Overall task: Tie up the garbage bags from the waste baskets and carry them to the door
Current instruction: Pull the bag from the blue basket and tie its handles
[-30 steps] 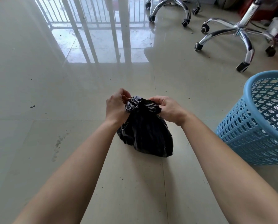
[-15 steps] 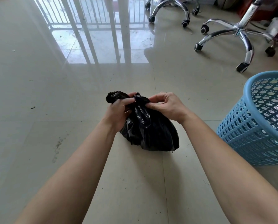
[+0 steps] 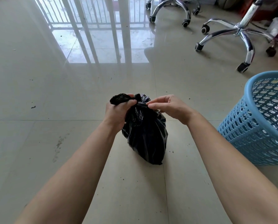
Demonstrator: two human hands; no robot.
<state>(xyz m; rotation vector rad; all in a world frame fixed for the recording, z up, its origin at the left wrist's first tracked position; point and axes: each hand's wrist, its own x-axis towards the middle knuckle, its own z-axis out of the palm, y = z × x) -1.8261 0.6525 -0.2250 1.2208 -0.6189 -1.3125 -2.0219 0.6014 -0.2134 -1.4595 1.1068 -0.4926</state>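
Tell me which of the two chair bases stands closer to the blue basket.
The right chair base, whose nearest caster sits just beyond the blue waste basket. The other chair base stands farther back, at the top edge.

Daylight is coming in from the far side, top of frame, and is bouncing off the glossy beige tiled floor (image 3: 38, 94) as a bright, near-blown-out glare patch striped with reflected window bars (image 3: 93, 38). Overall exposure is reading bright and even, slightly hazy toward the glare. Soft, low-contrast shadows are falling toward the camera under the crinkled black plastic garbage bag (image 3: 144, 135) and under the chrome five-star chair bases (image 3: 241, 29). The bag is rendering almost solid black, with only thin specular streaks showing its folds. Wide-angle distortion is stretching the forearms at the bottom corners and bending the tile joints. Focus is holding sharp across the centre; the top-right corner clutter is looking soft.
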